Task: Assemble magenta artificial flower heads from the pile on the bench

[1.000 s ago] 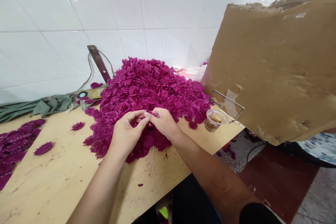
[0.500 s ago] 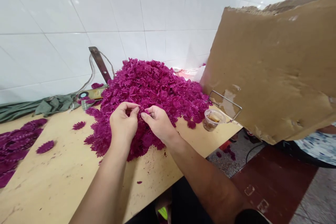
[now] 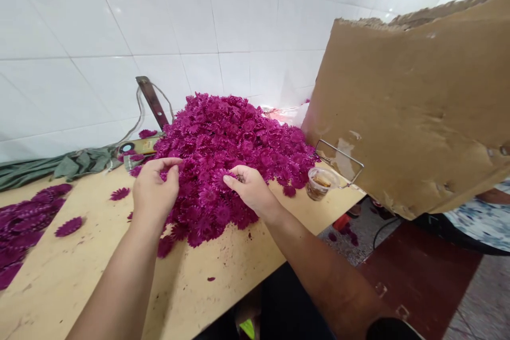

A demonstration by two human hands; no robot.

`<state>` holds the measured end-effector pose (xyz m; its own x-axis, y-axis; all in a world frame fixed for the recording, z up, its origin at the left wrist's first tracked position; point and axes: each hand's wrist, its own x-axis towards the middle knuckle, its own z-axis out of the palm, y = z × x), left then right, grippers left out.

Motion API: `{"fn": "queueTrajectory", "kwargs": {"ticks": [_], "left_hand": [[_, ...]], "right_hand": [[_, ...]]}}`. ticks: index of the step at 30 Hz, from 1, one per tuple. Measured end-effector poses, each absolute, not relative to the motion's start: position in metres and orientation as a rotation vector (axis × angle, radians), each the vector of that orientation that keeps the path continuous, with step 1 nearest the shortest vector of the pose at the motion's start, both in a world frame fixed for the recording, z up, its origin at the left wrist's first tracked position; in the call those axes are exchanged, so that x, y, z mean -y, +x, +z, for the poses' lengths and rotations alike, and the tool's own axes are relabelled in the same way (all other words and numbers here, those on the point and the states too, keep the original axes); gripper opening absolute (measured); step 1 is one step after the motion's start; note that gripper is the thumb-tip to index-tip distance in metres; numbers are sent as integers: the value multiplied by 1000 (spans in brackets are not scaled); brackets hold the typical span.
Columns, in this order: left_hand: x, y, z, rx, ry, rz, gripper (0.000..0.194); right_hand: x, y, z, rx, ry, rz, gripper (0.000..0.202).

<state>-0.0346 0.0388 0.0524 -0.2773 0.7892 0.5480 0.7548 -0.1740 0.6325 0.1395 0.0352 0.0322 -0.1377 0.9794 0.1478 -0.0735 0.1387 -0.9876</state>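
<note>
A large heap of magenta artificial flower heads point(image 3: 235, 122) lies on the pale wooden table. Over the front of the heap, my right hand point(image 3: 249, 188) pinches one magenta flower head point(image 3: 220, 179) between thumb and fingers. My left hand point(image 3: 156, 186) is at the heap's left side, its fingers curled and thumb close to the index fingertip. Whether anything small sits in that pinch cannot be made out. The two hands are apart.
To the right stands a big cardboard sheet point(image 3: 398, 101), with a wire frame point(image 3: 350, 162) and a clear plastic cup of brown content point(image 3: 320, 183) before it. More flower pieces point(image 3: 27, 223) lie at left, near a green cloth point(image 3: 75, 164). Someone's patterned clothing point(image 3: 478, 223) shows far right.
My hands were together over the heap; the left has moved away to the left. My right hand has shifted slightly right and down, and the flower head in it now shows clearly.
</note>
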Motion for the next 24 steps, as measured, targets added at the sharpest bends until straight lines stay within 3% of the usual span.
{"fn": "queueTrajectory", "kwargs": {"ticks": [9,19,24], "left_hand": [[-9,15,58,-1589,1821,1170,21],[-29,12,57,-1919,1648,1419,5],[-49,-30,75,-2197,1261,1653,10]], "right_hand": [[-38,137,27,1369,-1029,1147,36],[-21,123,32,1221,-894,1364,14],[-10,132,33,1276,-924,1382,10]]}}
